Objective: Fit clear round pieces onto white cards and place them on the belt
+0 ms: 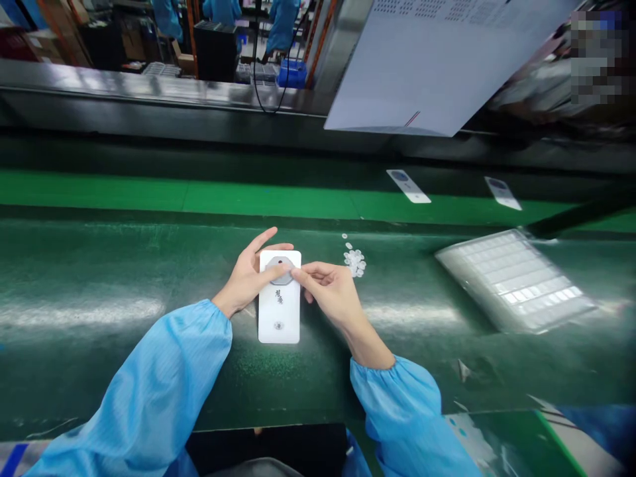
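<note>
We have the white card (pixel 291 311) at the centre of the bench (pixel 124 265), the left hand (pixel 243 277) gripping its ten o'clock side, thumb across the grey octagonal patch (pixel 281 279). The right hand (pixel 334 291) has its fingertips drawn together at the patch's two o'clock edge; whether they pinch something small, we cannot tell. Should our thumb press unevenly, the card could twist or the patch smear. The loose clear discs (pixel 354 258) sit just beyond the right knuckles, towards two o'clock; a careless sweep of that hand could scatter them. At three o'clock, well apart, the clear-wrapped stack (pixel 517 281) seems safe from our elbows.
</note>
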Motion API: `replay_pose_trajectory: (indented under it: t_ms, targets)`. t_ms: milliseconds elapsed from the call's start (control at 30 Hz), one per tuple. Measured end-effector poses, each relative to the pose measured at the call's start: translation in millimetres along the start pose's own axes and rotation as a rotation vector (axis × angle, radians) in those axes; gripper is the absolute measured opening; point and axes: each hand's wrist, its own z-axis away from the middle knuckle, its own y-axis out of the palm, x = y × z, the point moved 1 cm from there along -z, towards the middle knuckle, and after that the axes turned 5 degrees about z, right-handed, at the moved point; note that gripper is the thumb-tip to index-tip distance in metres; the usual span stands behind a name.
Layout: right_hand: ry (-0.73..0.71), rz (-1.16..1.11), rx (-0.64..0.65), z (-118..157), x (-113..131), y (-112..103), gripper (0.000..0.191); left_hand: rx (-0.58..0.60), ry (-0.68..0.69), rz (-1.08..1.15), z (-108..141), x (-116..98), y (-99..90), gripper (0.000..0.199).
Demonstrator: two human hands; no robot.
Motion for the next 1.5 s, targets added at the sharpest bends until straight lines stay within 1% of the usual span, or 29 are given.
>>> replay_pose_trajectory:
  t_ms: [67,100,167,200,233,267,367,400,467,567,633,700,833,867,900,967,1033,1100,1167,1200,1300,1400,1467,1500]
  targets:
    - [-0.010,-0.034,0.019,-1.3,-2.7,1.0,0.052,0.026,-0.018,-0.100,0.6,-0.5,0.9,0.080]
    - [0.003,-0.061,0.036,-2.1,-3.8,1.0,0.055,0.024,-0.026,-0.115,0.5,-0.5,1.0,0.076]
    - [0.050,-0.112,0.072,-3.0,-5.5,0.1,0.061,-0.016,-0.030,-0.061,-0.6,-0.5,0.5,0.072]
    - [0.077,-0.119,0.106,-2.9,-6.0,-0.7,0.063,-0.046,-0.029,-0.010,-1.5,-0.7,-0.2,0.073]
    - [0.099,-0.106,0.164,-2.3,-6.4,-1.4,0.063,-0.077,-0.026,0.039,-2.5,-1.2,-0.9,0.076]
    - [0.115,-0.072,0.250,-1.3,-6.8,-1.9,0.061,-0.103,-0.023,0.080,-3.6,-1.9,-1.8,0.077]
    - [0.142,0.042,0.550,3.6,-8.7,-2.5,0.049,-0.135,-0.011,0.140,-6.4,-5.2,-4.3,0.075]
    - [0.151,0.055,0.612,5.0,-9.4,-2.4,0.047,-0.141,-0.009,0.151,-7.0,-6.2,-5.0,0.074]
    - [0.167,0.054,0.662,6.1,-10.4,-2.0,0.046,-0.153,-0.013,0.177,-7.6,-7.4,-6.0,0.078]
    - [0.175,0.046,0.661,5.1,-10.8,0.5,0.046,-0.177,-0.021,0.166,-7.4,-7.6,-6.2,0.085]
    - [0.166,0.034,0.648,5.1,-11.3,3.3,0.044,-0.195,-0.012,0.112,-7.1,-7.5,-6.2,0.082]
    - [0.163,-0.008,0.623,7.0,-12.8,7.2,0.043,-0.220,0.025,0.061,-7.5,-7.6,-7.4,0.080]
    - [0.170,-0.170,0.498,5.5,-14.8,17.9,0.053,-0.304,0.122,0.017,-13.5,-9.1,-15.1,0.093]
    - [0.158,-0.197,0.457,-0.2,-13.1,20.5,0.056,-0.324,0.139,0.018,-16.2,-9.8,-17.8,0.093]
    - [0.138,-0.214,0.415,-9.1,-9.5,22.4,0.058,-0.339,0.153,0.027,-19.0,-10.7,-20.3,0.089]
    - [0.085,-0.244,0.324,-35.7,3.4,23.3,0.059,-0.362,0.183,0.060,-24.1,-12.7,-24.9,0.072]
    - [0.038,-0.275,0.247,-68.1,21.0,20.5,0.054,-0.378,0.211,0.083,-26.7,-14.4,-28.4,0.059]
    - [0.027,-0.283,0.210,-96.5,35.9,17.7,0.046,-0.378,0.234,0.076,-26.6,-15.1,-30.6,0.057]
    - [0.063,-0.249,0.214,-113.0,40.8,18.9,0.043,-0.358,0.253,0.044,-25.6,-14.7,-31.0,0.062]
    - [0.092,-0.216,0.232,-115.8,38.8,21.6,0.043,-0.341,0.262,0.021,-25.1,-14.3,-30.4,0.064]
    - [0.147,-0.091,0.292,-107.8,20.8,35.3,0.045,-0.284,0.286,-0.063,-24.6,-12.8,-25.8,0.064]
    - [0.103,0.010,0.308,-94.5,3.7,47.5,0.047,-0.241,0.309,-0.146,-23.5,-12.4,-19.8,0.060]
    - [0.067,0.066,0.312,-93.4,1.3,48.1,0.046,-0.228,0.315,-0.188,-21.7,-12.8,-18.0,0.059]
    - [0.052,0.094,0.309,-96.3,3.3,44.4,0.046,-0.228,0.314,-0.204,-20.7,-13.1,-18.2,0.059]
